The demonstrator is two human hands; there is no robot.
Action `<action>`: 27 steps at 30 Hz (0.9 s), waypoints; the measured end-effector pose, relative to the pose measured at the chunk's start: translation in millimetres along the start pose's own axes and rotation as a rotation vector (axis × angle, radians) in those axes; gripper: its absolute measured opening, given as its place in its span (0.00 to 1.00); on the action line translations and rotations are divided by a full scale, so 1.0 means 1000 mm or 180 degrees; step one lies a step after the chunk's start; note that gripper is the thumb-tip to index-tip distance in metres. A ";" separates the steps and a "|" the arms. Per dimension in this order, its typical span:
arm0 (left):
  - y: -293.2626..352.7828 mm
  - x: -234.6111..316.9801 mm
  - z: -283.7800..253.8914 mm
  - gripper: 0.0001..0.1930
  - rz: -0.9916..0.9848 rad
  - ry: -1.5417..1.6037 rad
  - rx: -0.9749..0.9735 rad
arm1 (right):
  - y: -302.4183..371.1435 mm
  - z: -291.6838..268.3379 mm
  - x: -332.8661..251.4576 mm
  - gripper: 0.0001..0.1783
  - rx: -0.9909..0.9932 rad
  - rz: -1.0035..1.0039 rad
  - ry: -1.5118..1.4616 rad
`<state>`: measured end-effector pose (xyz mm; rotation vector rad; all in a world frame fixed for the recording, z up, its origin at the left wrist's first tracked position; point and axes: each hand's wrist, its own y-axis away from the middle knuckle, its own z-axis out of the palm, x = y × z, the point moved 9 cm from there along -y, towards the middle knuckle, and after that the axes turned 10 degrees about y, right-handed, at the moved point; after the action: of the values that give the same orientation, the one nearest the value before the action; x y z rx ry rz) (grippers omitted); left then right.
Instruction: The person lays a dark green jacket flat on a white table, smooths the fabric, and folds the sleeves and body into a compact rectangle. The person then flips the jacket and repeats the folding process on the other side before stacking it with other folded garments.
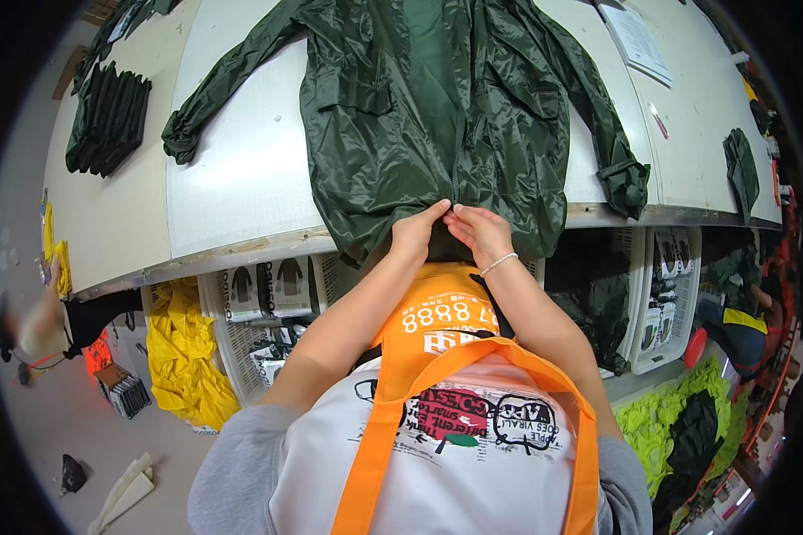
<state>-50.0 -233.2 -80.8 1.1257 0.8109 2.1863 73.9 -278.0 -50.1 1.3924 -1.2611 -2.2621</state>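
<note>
A dark green rain jacket (357, 134) lies spread on the white table, its sleeves out to both sides and its lower hem hanging over the front edge. At the bottom of the front zipper (456, 169), my left hand (416, 230) pinches the jacket's edge between thumb and fingertips. Close beside it, almost touching, my right hand (482, 234) pinches the zipper's lower end. The small parts between my fingertips are hidden. A beaded bracelet (500, 264) circles my right wrist.
Folded dark green garments (109, 120) are stacked at the table's left. Papers (635, 43) and a pen (658, 120) lie on the right. Below the edge stand white baskets (232, 343) with packaged garments, beside yellow (187, 348) and lime (660, 428) piles. People are at both sides.
</note>
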 end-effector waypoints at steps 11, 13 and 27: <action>0.006 0.024 -0.016 0.27 0.0205 -0.2757 0.0232 | -0.006 0.008 -0.025 0.06 -0.0182 -0.0508 0.1532; 0.013 0.019 -0.020 0.26 0.0377 -0.2540 0.0121 | 0.003 0.022 -0.047 0.06 -0.0224 -0.1665 0.3219; 0.104 -0.043 -0.015 0.21 -0.1146 -0.0883 0.0545 | -0.080 0.141 -0.213 0.11 -0.0600 -0.4832 0.6713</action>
<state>-61.2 -336.8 -35.4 1.2232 1.0008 1.6501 94.2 -31.8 52.1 3.0741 0.9123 0.2538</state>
